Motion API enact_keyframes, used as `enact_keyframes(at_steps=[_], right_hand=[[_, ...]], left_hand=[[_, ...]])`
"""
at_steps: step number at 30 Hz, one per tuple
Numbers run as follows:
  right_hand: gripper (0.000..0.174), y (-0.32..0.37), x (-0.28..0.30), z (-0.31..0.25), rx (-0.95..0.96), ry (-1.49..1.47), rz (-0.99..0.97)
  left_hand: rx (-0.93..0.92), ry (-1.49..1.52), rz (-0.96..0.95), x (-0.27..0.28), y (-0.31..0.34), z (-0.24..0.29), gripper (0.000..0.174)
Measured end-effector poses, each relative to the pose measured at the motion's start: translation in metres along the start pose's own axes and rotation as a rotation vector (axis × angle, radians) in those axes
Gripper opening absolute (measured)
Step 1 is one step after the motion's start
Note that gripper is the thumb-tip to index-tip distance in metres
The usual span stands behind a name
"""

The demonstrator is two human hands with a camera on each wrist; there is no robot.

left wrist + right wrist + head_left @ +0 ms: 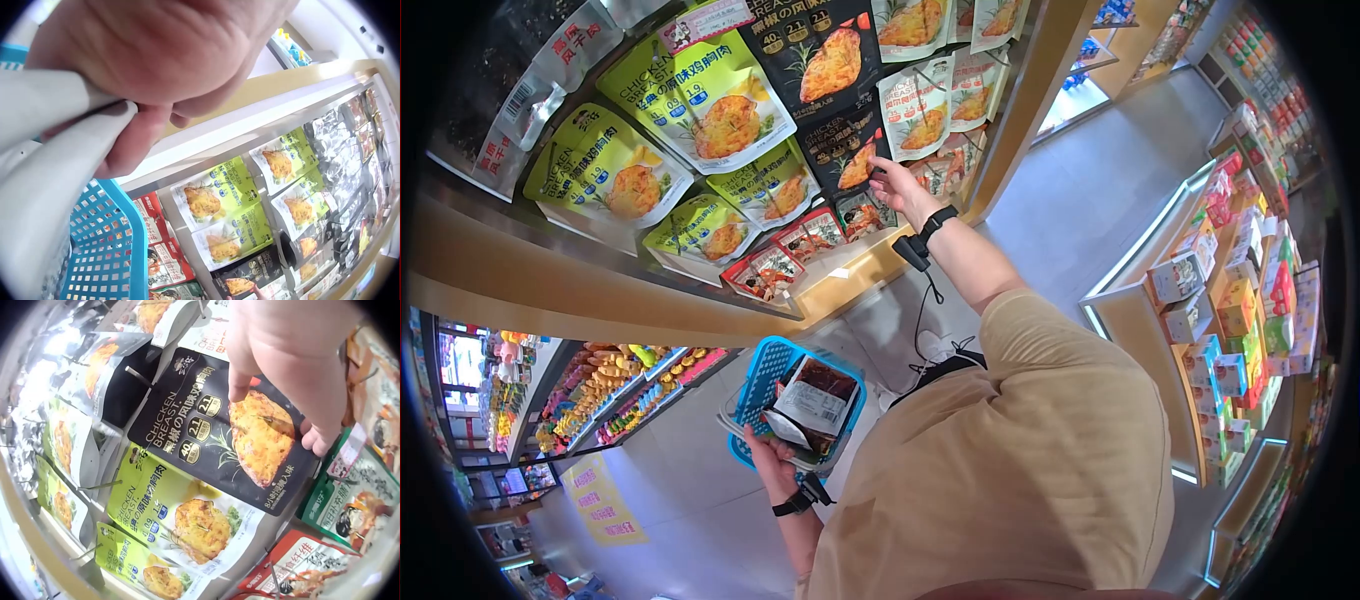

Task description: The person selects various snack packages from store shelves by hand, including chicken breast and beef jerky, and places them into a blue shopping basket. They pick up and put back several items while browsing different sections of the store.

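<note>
In the head view my left hand [772, 466] grips the pale handles of a blue basket [856, 415], which holds a labelled dark packet [812, 404]. The left wrist view shows the fingers of that hand [162, 56] curled round the handles [37, 178], above the basket's blue side [139, 240]. My right hand [903, 190] is at a black chicken breast pouch [832, 150] hanging low on the rack. Up close, spread fingers of this hand [290, 369] touch the front and right edge of the black pouch [187, 428]; what lies behind the edge is hidden.
Green pouches [725, 115] hang left of the black ones, white pouches [917, 105] to the right. Small red packets [808, 237] sit below, by the shelf's wooden edge [850, 290]. A display of boxes [1185, 278] stands at right, shelves of colourful goods [590, 390] at left.
</note>
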State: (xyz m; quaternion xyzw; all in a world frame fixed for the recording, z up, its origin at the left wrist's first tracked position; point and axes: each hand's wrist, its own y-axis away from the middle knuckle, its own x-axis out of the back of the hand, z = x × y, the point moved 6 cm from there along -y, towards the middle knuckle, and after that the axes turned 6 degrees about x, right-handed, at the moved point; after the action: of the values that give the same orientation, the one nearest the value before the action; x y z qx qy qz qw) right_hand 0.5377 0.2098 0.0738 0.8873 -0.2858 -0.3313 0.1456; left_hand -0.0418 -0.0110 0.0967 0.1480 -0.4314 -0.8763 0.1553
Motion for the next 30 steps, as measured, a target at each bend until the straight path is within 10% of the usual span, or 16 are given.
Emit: enact_keyframes(at_steps=[13,16,21,30], right_hand=[[0.118,-0.025,-0.009,0.049,-0.145,-0.214,-0.041],[0.111,-0.013,-0.006,0.054,-0.135,-0.240,-0.060],[0.033,0.023,0.003,0.055,-0.215,-0.306,-0.010],[0.039,0.056,-0.004,0.073,-0.156,-0.580,-0.195]], left_hand=[[0.023,-0.067,0.060,-0.020,-0.004,-0.004,0.056],[0.018,-0.078,0.079,-0.020,-0.001,-0.005,0.055],[0.041,-0.079,0.039,-0.018,0.004,-0.006,0.055],[0.042,-0.123,-0.034,-0.012,-0.008,-0.012,0.054]])
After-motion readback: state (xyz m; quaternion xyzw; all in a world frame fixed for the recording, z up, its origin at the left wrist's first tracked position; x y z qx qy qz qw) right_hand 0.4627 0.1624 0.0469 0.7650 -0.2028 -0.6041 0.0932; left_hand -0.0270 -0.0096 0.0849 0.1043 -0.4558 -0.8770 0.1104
